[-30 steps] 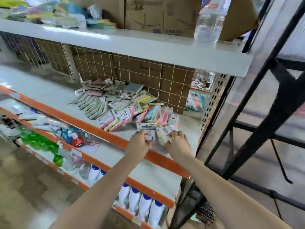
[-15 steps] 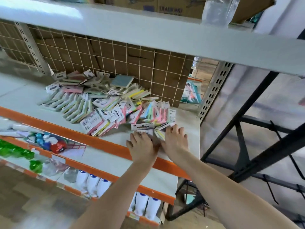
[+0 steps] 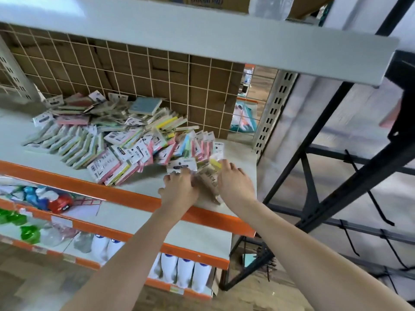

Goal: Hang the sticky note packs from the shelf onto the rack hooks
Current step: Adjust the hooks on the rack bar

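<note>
A person's two bare arms reach forward from the bottom of the view to a grey shelf (image 3: 235, 153) with an orange front edge. The left hand (image 3: 179, 189) lies knuckles up near the shelf's front edge, its fingers curled over the lower edge of a sticky note pack with a white header card (image 3: 182, 164); its grip looks closed on that pack, though motion blur softens the fingertips. Just beside it, the right hand (image 3: 233, 185) also lies knuckles up, with its fingers bent onto a yellow pack in clear wrapping (image 3: 213, 163); whether it pinches the pack or only presses on it cannot be told. The two hands are close together without touching. Behind and to the left of them, a large heap of sticky note packs (image 3: 116, 140) in pink, green, yellow and blue spreads across the shelf, some in leaning rows, others piled loosely back to a wire grid panel (image 3: 134, 70) backed with brown cardboard. Another grey shelf (image 3: 202, 34) runs overhead, with a cardboard box (image 3: 202, 1) on it. Below, lower shelves hold white bottles (image 3: 186, 274), green items (image 3: 29, 232) and a red toy (image 3: 60, 204). To the right stands a black metal rack frame (image 3: 336, 171).
</note>
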`<state>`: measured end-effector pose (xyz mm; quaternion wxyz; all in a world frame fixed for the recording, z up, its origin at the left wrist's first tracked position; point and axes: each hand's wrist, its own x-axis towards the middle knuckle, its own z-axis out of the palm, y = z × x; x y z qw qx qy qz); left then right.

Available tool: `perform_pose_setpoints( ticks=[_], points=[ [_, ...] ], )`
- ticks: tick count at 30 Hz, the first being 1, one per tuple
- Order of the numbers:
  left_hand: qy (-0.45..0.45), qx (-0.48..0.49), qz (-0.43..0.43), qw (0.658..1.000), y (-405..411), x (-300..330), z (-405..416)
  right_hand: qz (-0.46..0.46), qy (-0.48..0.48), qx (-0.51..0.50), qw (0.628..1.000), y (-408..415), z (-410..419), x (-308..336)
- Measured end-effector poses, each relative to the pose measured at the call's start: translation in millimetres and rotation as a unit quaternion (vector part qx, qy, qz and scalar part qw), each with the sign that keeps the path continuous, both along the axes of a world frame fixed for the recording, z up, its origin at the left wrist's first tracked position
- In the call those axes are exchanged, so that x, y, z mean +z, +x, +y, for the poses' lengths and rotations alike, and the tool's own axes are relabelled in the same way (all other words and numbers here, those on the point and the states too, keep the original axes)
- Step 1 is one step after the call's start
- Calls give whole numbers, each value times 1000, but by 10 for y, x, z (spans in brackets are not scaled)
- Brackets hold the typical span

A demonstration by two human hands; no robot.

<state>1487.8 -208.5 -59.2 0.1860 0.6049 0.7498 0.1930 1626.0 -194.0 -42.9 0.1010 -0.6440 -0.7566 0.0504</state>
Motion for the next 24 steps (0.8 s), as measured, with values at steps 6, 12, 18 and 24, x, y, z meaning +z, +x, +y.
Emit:
perform_pose_setpoints(
  ticks=[6,12,18,24],
  points=[
    [-24,184,-619,763,9,290,-42,513,-90,-149,841,338,-17,200],
    [-69,50,-838,539,55,204,-260,712,-155,-192,657,554,-219,298],
    [-35,-11,-829,557,279,309,-477,627,-81,-38,774,714,-617,508],
    [10,17,-835,549,603,519,-818,530,17,124,839,992,-1121,943]
  ],
)
